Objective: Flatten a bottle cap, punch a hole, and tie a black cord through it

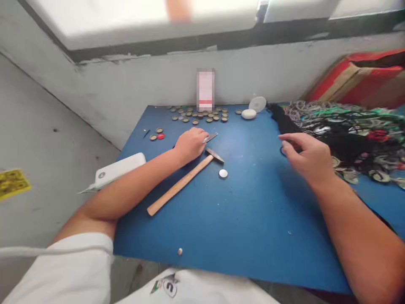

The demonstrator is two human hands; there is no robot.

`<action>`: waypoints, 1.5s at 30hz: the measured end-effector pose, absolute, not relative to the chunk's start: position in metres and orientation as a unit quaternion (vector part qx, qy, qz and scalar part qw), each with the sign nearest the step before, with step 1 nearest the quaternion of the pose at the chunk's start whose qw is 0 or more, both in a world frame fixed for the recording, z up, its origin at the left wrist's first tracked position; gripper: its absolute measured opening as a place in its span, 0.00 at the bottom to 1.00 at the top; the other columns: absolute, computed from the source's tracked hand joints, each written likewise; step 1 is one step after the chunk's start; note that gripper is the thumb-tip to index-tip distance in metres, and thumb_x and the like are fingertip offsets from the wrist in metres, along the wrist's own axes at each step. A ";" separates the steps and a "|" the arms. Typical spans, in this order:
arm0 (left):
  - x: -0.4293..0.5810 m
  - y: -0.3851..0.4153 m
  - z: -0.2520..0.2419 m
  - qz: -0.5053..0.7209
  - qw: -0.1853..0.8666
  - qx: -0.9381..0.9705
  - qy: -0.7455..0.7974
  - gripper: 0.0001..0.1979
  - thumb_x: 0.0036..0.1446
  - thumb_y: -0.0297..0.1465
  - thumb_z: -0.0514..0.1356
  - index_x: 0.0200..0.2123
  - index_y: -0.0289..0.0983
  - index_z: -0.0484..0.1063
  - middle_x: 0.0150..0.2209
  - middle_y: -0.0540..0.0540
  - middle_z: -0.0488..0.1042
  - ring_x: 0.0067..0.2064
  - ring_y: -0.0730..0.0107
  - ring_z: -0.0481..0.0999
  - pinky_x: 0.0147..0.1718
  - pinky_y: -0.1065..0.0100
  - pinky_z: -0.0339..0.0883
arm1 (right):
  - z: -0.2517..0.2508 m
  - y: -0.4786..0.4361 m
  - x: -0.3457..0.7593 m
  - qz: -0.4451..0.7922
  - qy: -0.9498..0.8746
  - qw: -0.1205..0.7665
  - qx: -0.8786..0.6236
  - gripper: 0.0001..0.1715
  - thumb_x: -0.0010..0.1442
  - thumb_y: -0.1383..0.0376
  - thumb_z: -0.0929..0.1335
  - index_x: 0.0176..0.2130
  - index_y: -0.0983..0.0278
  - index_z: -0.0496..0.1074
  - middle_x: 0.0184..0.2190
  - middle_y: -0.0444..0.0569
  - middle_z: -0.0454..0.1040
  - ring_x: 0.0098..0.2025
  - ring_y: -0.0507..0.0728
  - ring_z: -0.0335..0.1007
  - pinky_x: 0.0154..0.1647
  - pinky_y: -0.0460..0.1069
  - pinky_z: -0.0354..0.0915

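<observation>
My left hand (191,145) is closed around a tool with a pointed metal blade (211,137); its handle is mostly hidden under my fingers. Just below that hand lies a hammer (180,184) with a wooden handle and metal head. A bottle cap (223,173) with its white face up sits right of the hammer head. On the right, my right hand (306,158) hovers over the table with thumb and index finger curled close together. A small dark loop (282,150) shows under its thumb; whether the fingers hold it is unclear.
Several bottle caps (195,122) lie along the back of the blue table (247,228). A white oval object (248,114) and a white disc (257,104) stand nearby. Tangled cords (351,131) and a red box (363,80) fill the right. A white power bank (122,169) lies left.
</observation>
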State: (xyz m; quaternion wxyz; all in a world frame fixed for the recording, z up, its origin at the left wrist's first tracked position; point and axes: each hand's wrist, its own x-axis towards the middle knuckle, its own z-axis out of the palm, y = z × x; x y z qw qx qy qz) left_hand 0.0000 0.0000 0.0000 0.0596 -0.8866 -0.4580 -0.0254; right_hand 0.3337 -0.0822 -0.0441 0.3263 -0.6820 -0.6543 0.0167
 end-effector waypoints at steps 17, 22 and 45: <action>0.005 -0.036 0.018 -0.258 -0.583 -0.601 -0.482 0.06 0.56 0.30 0.63 0.30 0.36 0.69 0.20 0.51 0.72 0.20 0.77 0.68 0.21 0.73 0.61 | -0.015 -0.111 0.259 0.287 -0.601 0.434 -0.606 0.21 0.62 0.53 0.71 0.49 0.61 0.77 0.41 0.51 0.82 0.37 0.57 0.77 0.46 0.57 0.75; 0.012 -0.047 0.004 -0.353 -0.636 -0.553 -0.406 0.18 0.54 0.40 0.71 0.34 0.35 0.68 0.23 0.52 0.75 0.19 0.79 0.71 0.20 0.75 0.64 | -0.015 -0.144 0.195 0.513 -0.541 0.405 -0.530 0.43 0.55 0.47 0.72 0.63 0.63 0.65 0.45 0.56 0.82 0.40 0.60 0.81 0.40 0.57 0.78; -0.023 -0.056 -0.039 -0.101 0.037 -0.984 -0.140 0.23 0.73 0.39 0.52 0.62 0.31 0.72 0.62 0.35 0.75 0.60 0.51 0.76 0.57 0.55 0.73 | -0.032 -0.136 0.261 0.419 -0.518 0.389 -0.636 0.43 0.56 0.51 0.72 0.66 0.61 0.64 0.24 0.40 0.72 0.18 0.53 0.62 0.16 0.50 0.60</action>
